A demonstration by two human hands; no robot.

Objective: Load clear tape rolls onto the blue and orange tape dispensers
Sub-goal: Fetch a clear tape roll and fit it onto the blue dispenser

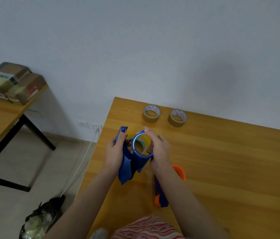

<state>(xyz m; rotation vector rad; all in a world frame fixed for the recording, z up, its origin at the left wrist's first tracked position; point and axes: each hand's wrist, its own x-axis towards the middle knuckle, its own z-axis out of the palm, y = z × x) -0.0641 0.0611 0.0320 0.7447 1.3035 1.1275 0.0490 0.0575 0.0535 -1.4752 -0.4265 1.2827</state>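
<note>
Gripping the blue dispenser [127,163] with left hand [114,150] and right hand [160,149].

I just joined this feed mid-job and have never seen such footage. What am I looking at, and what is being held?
One picture, from a camera worn on a person's head, looking down at bare hands over a wooden table. The left hand grips a blue tape dispenser; the right hand steadies its ring, with a clear tape roll behind. Two more tape rolls lie farther back. An orange and blue dispenser lies under the right forearm.
</note>
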